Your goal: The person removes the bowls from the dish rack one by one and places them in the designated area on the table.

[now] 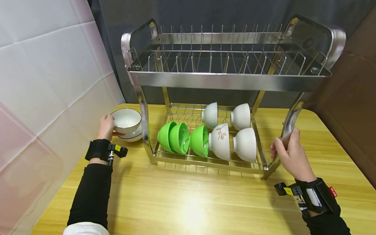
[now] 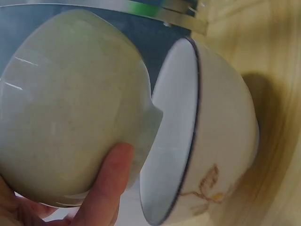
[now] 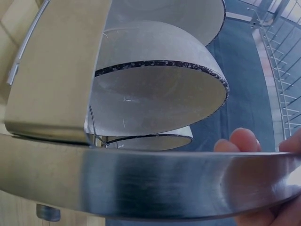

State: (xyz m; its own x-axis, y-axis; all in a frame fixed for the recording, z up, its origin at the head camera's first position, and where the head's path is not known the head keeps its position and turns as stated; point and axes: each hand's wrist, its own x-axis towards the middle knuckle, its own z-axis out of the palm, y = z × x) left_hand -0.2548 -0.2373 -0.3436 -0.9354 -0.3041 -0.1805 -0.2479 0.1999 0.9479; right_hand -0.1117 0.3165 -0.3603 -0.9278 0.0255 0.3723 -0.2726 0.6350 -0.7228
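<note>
My left hand (image 1: 105, 128) grips a white dark-rimmed bowl (image 1: 127, 118) by its near left side, left of the rack. Beneath it, a second white bowl (image 1: 132, 136) with a dark rim stands on the table. The left wrist view shows the held bowl's foot at the lower bowl's mouth; whether they touch I cannot tell. A brown flower sprig decorates the lower bowl (image 2: 221, 113). Over on the right, my right hand (image 1: 290, 155) curls its fingers round the metal side leg (image 1: 291, 119) of the two-tier dish rack (image 1: 229, 81).
On the rack's lower tier, green bowls (image 1: 199, 141) lean in a row at the left. Several white bowls (image 1: 245, 145) stand on edge to their right, one with a flower print (image 1: 221, 140). Wire dividers line the upper tier. A pale wall (image 1: 58, 98) rises close to the left hand.
</note>
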